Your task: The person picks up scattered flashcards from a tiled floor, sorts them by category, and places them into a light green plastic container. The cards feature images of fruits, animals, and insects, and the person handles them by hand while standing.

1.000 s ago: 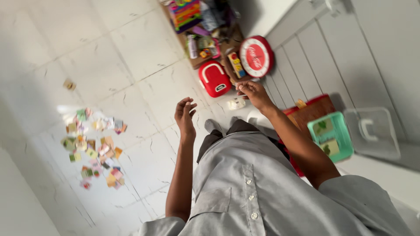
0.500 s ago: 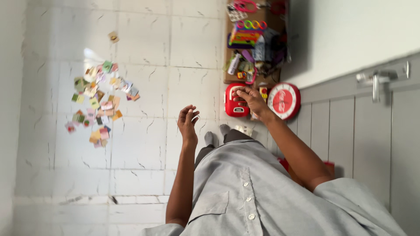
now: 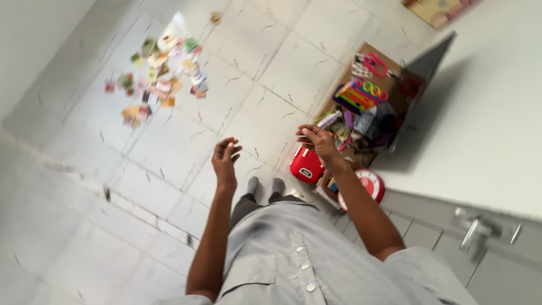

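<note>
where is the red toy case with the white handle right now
In the head view, the red plastic toy case with a white handle lies on the white tiled floor, right of centre, just below the right hand and beside the round red clock.

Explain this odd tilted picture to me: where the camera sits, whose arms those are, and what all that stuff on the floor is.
There is no machine here. The camera is worn on a person's head and looks down, so you see their own body from above: a grey buttoned shirt, two bare forearms, and feet in grey socks on a white tiled floor. The view is tilted because the head is turned.

The left hand is raised with fingers loosely curled and holds nothing. The right hand is spread open above a red toy case; it grips nothing that I can see.

Beside that case lie a round red clock and an open cardboard box packed with colourful toys. Further off, a scatter of small coloured cards lies on the tiles. At the lower right is a grey panelled door with a metal handle.
</note>
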